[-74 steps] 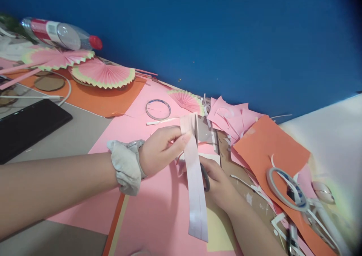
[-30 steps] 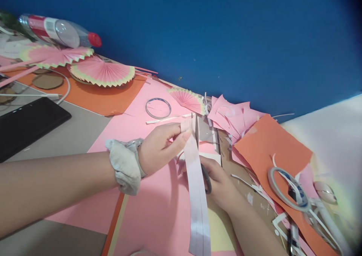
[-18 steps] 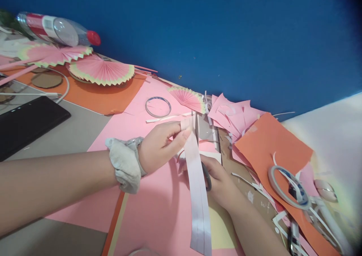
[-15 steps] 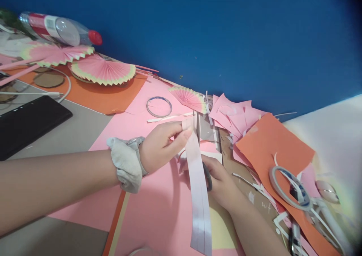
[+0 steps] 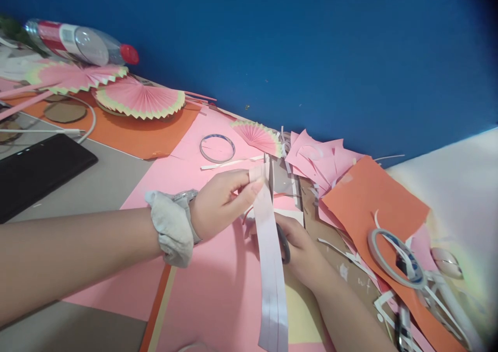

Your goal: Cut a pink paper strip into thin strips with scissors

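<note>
My left hand (image 5: pixel 225 199) pinches the upper end of a long white paper strip (image 5: pixel 271 274) between thumb and fingers. Faint lengthwise lines run down the strip, which hangs toward me. My right hand (image 5: pixel 299 248) grips a pair of dark-handled scissors (image 5: pixel 285 244), partly hidden behind the strip. The blades point away from me along the strip's right edge, near my left fingertips; I cannot tell how far apart they are. Under both hands lies pink paper (image 5: pixel 210 289).
Folded pink paper fans (image 5: pixel 142 100) and a lying plastic bottle (image 5: pixel 85 43) are along the blue wall. A tape ring (image 5: pixel 217 148) sits beyond my left hand. On the right are orange paper (image 5: pixel 373 196), a tape roll (image 5: pixel 392 274) and a mouse (image 5: pixel 446 262). A black phone-like slab (image 5: pixel 46 173) lies left.
Both hands keep the same grips on the strip and scissors. The whole view has shifted slightly, with things appearing a little further left; nothing else has visibly changed.
</note>
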Tool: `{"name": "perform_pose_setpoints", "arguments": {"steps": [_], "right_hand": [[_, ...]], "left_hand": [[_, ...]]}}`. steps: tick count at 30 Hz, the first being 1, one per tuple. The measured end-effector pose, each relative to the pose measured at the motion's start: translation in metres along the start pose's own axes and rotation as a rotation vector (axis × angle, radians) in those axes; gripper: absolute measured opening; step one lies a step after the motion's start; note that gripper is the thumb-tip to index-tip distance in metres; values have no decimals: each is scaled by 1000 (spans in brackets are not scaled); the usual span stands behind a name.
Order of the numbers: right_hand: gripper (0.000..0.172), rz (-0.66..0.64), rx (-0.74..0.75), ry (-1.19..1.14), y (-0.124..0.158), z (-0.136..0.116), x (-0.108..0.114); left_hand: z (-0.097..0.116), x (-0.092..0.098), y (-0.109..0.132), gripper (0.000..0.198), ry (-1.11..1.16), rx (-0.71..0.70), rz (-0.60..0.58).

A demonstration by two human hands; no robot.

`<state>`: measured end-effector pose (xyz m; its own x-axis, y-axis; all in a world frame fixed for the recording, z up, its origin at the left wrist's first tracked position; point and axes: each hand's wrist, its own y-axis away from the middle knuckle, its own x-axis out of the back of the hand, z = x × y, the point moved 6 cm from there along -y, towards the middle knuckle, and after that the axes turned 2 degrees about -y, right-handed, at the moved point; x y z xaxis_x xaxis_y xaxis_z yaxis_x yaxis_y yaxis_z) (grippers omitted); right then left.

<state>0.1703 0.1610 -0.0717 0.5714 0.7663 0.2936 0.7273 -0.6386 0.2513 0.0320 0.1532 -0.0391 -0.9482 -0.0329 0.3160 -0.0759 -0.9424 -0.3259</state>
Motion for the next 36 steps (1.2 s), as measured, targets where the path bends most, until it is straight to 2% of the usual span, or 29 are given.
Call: {"name": "perform_pose_setpoints", "arguments": {"steps": [8, 14, 20, 36], "right_hand": [[19, -2, 1, -14, 2, 1, 0], [18, 11, 2, 1, 1, 1, 1], [18, -3, 6, -2, 1, 1, 1], [14, -24, -5, -37, 1, 1, -1]], "left_hand": [[1, 1, 0, 35, -10, -7, 9], [2, -2, -1, 34, -4, 16, -55], [2, -2, -1, 34, -21, 23, -54], [9, -4, -2, 36, 101, -27, -77]]}}
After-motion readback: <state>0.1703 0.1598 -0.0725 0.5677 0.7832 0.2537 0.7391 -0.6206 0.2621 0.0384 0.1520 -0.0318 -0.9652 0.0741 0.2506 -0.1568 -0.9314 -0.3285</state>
